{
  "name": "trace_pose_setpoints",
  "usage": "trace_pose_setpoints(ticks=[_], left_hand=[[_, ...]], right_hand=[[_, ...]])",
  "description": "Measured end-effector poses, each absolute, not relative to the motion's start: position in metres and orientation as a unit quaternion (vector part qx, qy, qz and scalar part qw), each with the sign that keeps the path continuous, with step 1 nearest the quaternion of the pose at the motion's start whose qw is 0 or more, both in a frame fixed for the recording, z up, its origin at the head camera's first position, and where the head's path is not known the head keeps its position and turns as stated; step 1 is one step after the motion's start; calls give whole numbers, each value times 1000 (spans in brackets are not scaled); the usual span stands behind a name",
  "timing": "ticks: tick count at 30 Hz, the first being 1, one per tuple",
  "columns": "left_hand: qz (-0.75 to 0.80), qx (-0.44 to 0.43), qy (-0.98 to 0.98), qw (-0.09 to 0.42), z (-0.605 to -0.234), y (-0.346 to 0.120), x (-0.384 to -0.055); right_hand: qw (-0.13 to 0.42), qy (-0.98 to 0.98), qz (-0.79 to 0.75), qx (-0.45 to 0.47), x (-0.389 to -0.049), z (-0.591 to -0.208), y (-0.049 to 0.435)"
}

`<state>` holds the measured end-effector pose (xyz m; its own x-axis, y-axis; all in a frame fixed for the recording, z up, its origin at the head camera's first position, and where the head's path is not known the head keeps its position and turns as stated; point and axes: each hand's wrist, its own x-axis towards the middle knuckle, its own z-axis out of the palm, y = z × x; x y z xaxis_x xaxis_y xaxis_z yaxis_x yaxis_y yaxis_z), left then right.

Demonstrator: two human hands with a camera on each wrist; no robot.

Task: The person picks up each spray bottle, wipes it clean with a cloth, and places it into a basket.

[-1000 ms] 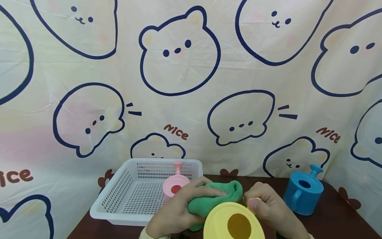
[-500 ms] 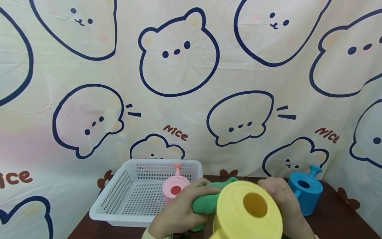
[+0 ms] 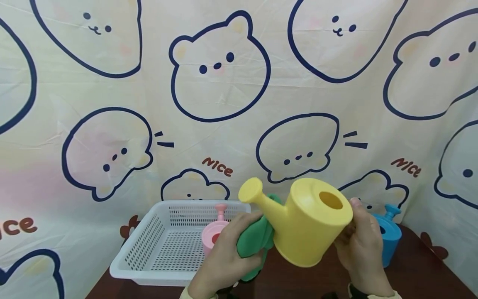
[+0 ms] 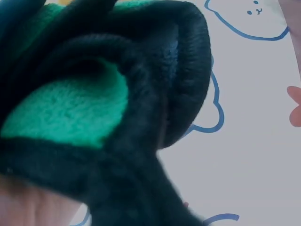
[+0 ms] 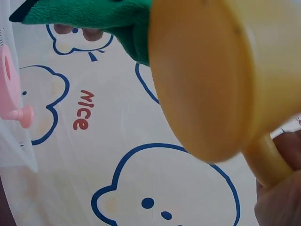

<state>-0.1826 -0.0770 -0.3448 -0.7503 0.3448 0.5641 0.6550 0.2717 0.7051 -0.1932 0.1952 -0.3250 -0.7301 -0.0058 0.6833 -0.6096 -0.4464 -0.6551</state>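
A yellow toy watering can [image 3: 310, 232] is held up over the table, tilted, its round sprinkler head toward the upper left. My right hand [image 3: 360, 247] grips its handle [image 5: 267, 162] on the right side. Bunched in my left hand [image 3: 228, 253] is a green cloth [image 3: 255, 238], close by the can's spout. Soft green folds and a dark edge of the cloth [image 4: 70, 108] fill much of the left wrist view. In the right wrist view the can's flat base [image 5: 202, 84] faces the camera, with the green cloth [image 5: 94, 14] behind it.
A white perforated basket [image 3: 123, 265] stands on the dark brown table [image 3: 287, 282] at the left, with a pink watering can [image 3: 213, 232] in it. A blue watering can [image 3: 390, 241] stands at the right, partly behind my right hand. A cartoon-print cloth [image 3: 220, 95] hangs behind.
The yellow watering can has risen and turned, so its spout and side now show. My right hand has turned with it on the handle. The left hand still holds the green cloth.
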Motion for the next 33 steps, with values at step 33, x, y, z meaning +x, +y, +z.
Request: trace_pose_setpoints(ticks=[33], left_hand=[[-468, -244, -770, 359, -338, -77, -180]], right_hand=[[280, -594, 754, 1, -198, -320, 159]])
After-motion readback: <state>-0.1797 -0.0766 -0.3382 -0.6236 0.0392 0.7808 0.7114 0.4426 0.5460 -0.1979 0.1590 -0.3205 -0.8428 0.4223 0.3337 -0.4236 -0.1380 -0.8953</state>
